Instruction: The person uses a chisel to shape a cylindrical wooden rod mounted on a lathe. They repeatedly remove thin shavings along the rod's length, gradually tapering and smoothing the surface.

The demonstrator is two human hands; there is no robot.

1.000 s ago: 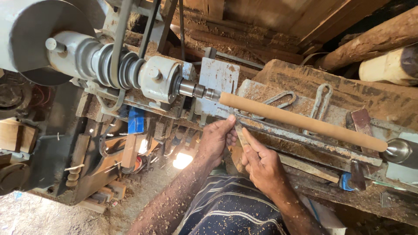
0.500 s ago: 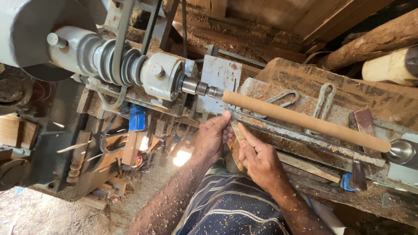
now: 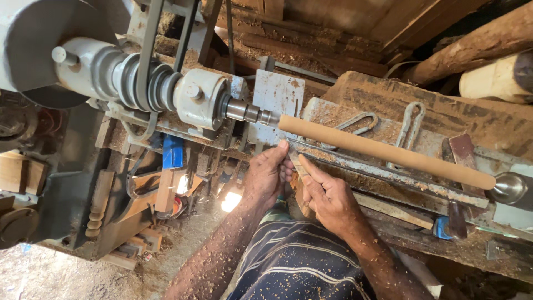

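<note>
- We see a long pale wooden rod [image 3: 383,153] mounted across a lathe [image 3: 183,97]; its left end sits just beside the spindle nose, its right end meets a shiny metal tail centre [image 3: 508,188] near the right edge of the lathe bed
- Our left hand [image 3: 266,178] is curled, fingertips up against the rusty tool rest [image 3: 388,176] below the rod's left end; it presses on a thin flat tool [image 3: 297,164], though we cannot tell how firmly it grips
- Our right hand [image 3: 327,200] is just beside the left, touching it; its fingers close narrowly around the same tool, forefinger stretched along the blade towards the rest
- The tool's tip lies at the rest, close under the rod; whether it touches the wood we cannot tell
- Both forearms are flecked with sawdust; a striped garment [image 3: 300,266] shows beneath them
- Two bent metal loops [image 3: 388,122] lie on the sawdust-covered bed behind the rod; rough logs [image 3: 472,50] rest at the far right corner; a blue piece [image 3: 172,151] hangs at the near edge under the headstock
</note>
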